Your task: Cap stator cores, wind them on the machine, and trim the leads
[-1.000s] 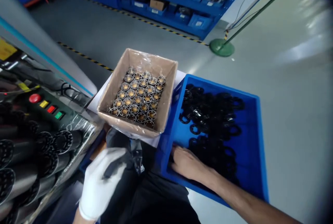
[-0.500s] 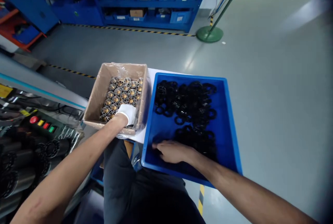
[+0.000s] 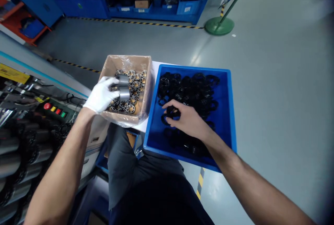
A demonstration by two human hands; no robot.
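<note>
Steel tubes [image 3: 124,94], two: were gripped in left hand [image 3: 100,94] over box [image 3: 120,117], pointed lengthwise toward its right edge | black rings [image 3: 174,113]: were pinched in right hand [image 3: 190,118] near left edge of tray [image 3: 225,110], right of tubes

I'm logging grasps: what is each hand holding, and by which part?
Left hand: two metal cylinders, by their glove-side ends. Right hand: a black ring, apparently by its outer edge.
</note>
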